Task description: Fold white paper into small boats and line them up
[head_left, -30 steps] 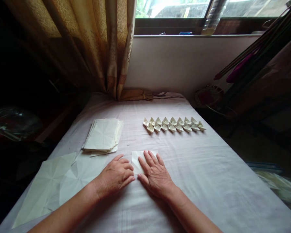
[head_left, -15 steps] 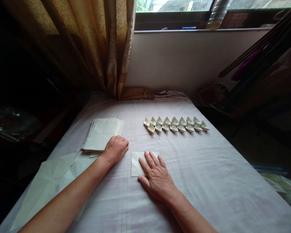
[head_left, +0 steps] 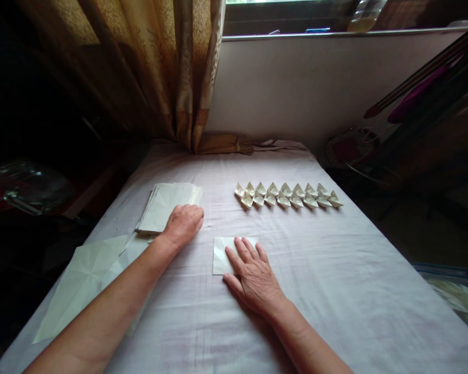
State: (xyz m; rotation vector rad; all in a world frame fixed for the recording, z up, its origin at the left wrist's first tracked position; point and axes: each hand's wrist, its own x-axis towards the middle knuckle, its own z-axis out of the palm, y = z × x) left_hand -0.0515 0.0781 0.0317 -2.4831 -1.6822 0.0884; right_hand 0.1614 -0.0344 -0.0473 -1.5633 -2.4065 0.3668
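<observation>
My right hand [head_left: 253, 275] lies flat, fingers spread, on a small folded square of cream paper [head_left: 221, 254] in the middle of the cloth-covered table [head_left: 335, 280]. My left hand [head_left: 183, 224] rests on the near right corner of a stack of creased cream paper sheets [head_left: 166, 205]. Its fingers curl down onto the top sheet; a grip on it cannot be made out. Beyond the hands, several small folded paper boats [head_left: 288, 196] stand in a double row.
Large unfolded creased sheets [head_left: 86, 272] lie at the table's left front. A patterned curtain [head_left: 171, 67] hangs at the back, with a wall and window sill behind. Dark clutter flanks the table; a bag [head_left: 452, 291] sits at the right.
My left hand left the folded square and moved up and left onto the paper stack. My right hand stayed pressed on the square. The view tilted down slightly.
</observation>
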